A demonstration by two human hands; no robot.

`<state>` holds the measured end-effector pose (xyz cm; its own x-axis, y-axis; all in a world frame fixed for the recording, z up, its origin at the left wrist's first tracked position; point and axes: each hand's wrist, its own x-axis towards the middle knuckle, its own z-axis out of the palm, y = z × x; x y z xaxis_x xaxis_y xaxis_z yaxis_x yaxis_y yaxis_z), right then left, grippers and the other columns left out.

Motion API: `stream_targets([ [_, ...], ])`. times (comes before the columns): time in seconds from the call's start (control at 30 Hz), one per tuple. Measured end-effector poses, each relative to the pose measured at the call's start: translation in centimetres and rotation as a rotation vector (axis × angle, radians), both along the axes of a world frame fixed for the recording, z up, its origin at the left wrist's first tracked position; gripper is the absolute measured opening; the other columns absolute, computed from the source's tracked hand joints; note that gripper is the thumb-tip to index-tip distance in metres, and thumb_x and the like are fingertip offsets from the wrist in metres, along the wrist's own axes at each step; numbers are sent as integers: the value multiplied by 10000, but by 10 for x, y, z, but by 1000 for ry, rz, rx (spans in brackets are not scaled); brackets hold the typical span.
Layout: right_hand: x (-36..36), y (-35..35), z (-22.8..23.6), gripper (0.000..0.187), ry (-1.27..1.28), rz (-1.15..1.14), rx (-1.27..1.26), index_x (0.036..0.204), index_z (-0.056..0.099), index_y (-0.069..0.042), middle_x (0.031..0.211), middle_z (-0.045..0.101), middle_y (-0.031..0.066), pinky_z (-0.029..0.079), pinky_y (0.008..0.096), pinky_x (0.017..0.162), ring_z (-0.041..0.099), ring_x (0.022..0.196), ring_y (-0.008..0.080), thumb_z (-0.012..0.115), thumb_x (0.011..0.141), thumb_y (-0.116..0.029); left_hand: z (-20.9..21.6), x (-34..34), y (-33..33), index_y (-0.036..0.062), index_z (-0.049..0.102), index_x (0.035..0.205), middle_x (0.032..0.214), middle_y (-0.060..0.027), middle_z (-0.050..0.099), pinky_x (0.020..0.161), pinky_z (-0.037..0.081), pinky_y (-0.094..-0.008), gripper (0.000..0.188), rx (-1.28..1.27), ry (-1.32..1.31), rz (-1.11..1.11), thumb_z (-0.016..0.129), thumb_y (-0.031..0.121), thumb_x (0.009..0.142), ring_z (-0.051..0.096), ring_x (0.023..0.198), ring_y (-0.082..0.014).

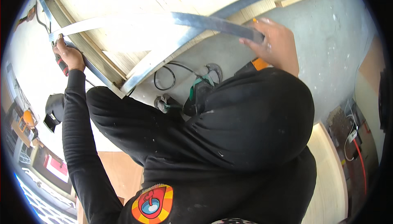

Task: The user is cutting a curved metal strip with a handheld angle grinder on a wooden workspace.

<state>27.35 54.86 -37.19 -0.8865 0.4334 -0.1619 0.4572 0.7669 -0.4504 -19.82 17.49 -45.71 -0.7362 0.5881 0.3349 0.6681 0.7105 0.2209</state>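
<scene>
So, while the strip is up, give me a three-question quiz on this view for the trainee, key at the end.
1. True or false: the left hand and the right hand are holding the same long metal strip.

2. What lies looped on the grey floor near the feet?
A) a yellow rope
B) a black cable
C) a white chain

3. Fill in: the red-and-black handle shows close to the ____ hand.

Key: 1 true; 2 B; 3 left.
</scene>
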Motion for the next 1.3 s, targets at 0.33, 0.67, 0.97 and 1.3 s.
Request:
stream_targets([
  [0.33, 3, 4, -2, 322, 51, -76, 34, 901, 738, -102, 745, 622, 45, 480, 395, 624, 622, 712, 271, 809, 744, -374, 9, 15, 28, 69, 490, 1407, 1315, -224, 415, 1077, 402, -438, 607, 1, -71, 62, 336, -140, 859, 482, 1237, -384],
  [0.67, 7, -3, 2, 382, 114, -134, 103, 941, 729, -115, 750, 622, 48, 484, 393, 616, 622, 696, 273, 794, 756, -442, 6, 14, 34, 47, 493, 1404, 1287, -230, 424, 1054, 407, -430, 561, 24, -68, 38, 342, -122, 891, 469, 1218, -372],
  [0.97, 6, -6, -4, 395, 180, -89, 151, 979, 713, -105, 780, 634, 57, 495, 400, 633, 632, 709, 278, 787, 770, -432, 10, 9, 25, 40, 500, 1395, 1294, -236, 416, 1052, 409, -421, 533, 45, -71, 37, 343, -109, 908, 477, 1219, -366],
  [1.3, 7, -7, -2, 358, 142, -82, 143, 982, 706, -106, 784, 628, 61, 500, 395, 650, 634, 717, 271, 786, 784, -393, 9, 10, 27, 50, 506, 1385, 1301, -236, 410, 1053, 418, -421, 528, 53, -114, 70, 342, -106, 908, 490, 1216, -367],
])
